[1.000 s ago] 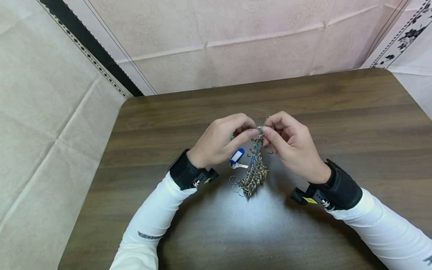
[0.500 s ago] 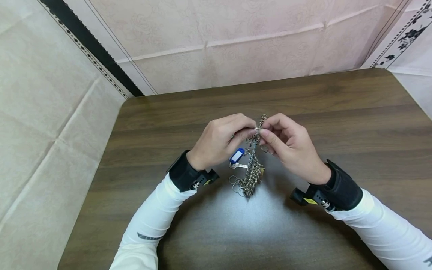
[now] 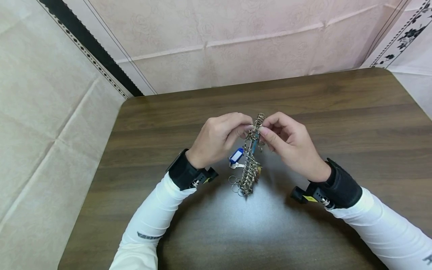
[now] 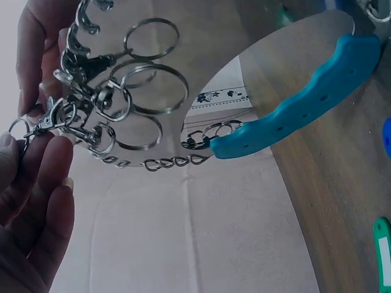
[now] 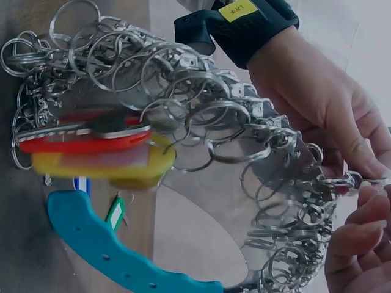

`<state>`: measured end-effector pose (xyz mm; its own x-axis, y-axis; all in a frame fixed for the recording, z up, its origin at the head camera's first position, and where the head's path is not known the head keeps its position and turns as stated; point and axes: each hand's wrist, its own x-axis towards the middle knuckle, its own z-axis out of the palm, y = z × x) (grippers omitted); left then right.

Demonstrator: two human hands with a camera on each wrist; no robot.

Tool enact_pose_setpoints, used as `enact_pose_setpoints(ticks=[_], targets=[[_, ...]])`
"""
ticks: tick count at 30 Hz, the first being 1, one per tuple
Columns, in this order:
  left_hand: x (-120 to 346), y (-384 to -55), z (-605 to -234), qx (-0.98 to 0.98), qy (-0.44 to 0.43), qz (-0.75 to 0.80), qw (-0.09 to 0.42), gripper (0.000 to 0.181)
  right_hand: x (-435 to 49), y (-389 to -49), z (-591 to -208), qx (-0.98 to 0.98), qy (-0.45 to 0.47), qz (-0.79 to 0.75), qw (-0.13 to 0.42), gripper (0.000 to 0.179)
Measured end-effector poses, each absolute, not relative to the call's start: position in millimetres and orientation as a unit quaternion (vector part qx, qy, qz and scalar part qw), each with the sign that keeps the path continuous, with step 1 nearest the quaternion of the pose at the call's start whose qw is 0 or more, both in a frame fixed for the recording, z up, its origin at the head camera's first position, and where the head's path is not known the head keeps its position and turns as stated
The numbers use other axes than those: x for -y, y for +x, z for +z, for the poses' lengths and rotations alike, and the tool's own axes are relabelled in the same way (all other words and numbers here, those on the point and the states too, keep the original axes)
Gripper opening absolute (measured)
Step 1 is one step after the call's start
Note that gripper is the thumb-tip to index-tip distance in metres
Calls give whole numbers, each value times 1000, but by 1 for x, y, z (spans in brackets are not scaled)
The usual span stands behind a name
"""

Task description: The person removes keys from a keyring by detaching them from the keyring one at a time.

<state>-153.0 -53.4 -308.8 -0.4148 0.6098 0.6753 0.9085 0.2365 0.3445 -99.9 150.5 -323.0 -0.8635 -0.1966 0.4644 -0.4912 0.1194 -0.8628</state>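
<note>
Between both hands a large metal key hoop, packed with small clasps and split rings [image 3: 248, 179], stands over the table. Its wavy teal grip [image 4: 299, 116] shows in the left wrist view. With fingertips and thumb my left hand [image 3: 219, 138] pinches a small metal clasp [image 5: 345, 182] at the far part of the hoop. My right hand [image 3: 287, 142] pinches the same clasp from the other side. Red [image 5: 85, 143] and yellow key tags [image 5: 91, 165], blurred, hang inside the hoop in the right wrist view. Which part of the clasp each fingertip covers is hidden.
Left of the hoop lies a key [image 3: 237, 165] with a blue tag [image 3: 236, 155]. A green tag [image 5: 115, 213] lies on the brown wooden table [image 3: 202, 232]. Pale patterned cloth [image 3: 236, 45] hangs behind the table's far edge.
The hands have drawn slightly apart, the left moving left. More of the hoop's far end now shows between them, and the hoop has shifted a little left.
</note>
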Motion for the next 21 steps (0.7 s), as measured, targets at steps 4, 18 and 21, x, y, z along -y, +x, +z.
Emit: enact_pose_setpoints(ticks=[4,18,21], targets=[[55,-155,-309,765,-493,-355,214,6,-152,-101,-323,749,221,617,102,5],[56,-155,-308,749,-498,-354,257,3,-155,-107,-326,804,211,554,50,4],[57,-155,-306,745,-498,-358,260,4,-155,-108,-327,812,204,545,51,7]])
